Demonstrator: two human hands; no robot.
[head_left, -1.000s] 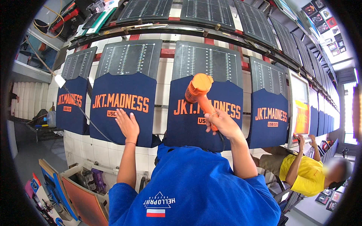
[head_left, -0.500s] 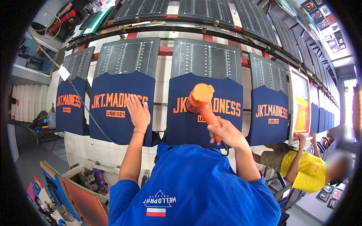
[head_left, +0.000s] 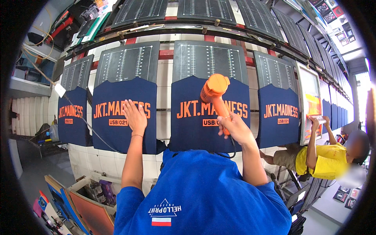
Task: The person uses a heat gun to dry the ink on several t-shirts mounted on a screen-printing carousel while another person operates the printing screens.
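Observation:
My left hand (head_left: 136, 116) is spread flat, fingers stretched out, over the orange print of a navy shirt (head_left: 109, 139) on the left of centre. An orange hair dryer (head_left: 216, 86) is in my right hand (head_left: 238, 130), whose fingers wrap round its handle. Its round body hangs above the print of another navy shirt (head_left: 188, 137), covering part of the lettering; the nozzle opening is hidden. A dark cord runs down from the handle. Each shirt lies spread on a dark board (head_left: 211, 56) with white ruler markings.
More printed navy shirts lie at left (head_left: 72, 133) and right (head_left: 278, 137). A grey cable (head_left: 92, 127) with a white tag (head_left: 60, 90) crosses the left shirts. Further right, a co-worker in yellow (head_left: 323, 160) holds a light bar at a framed screen (head_left: 301, 121). More boards (head_left: 207, 11) stand beyond.
The hair dryer has shifted rightward and away from me over the print. My left hand has slid slightly left. The co-worker's hands have moved further up the screen. The whole view has shifted a little.

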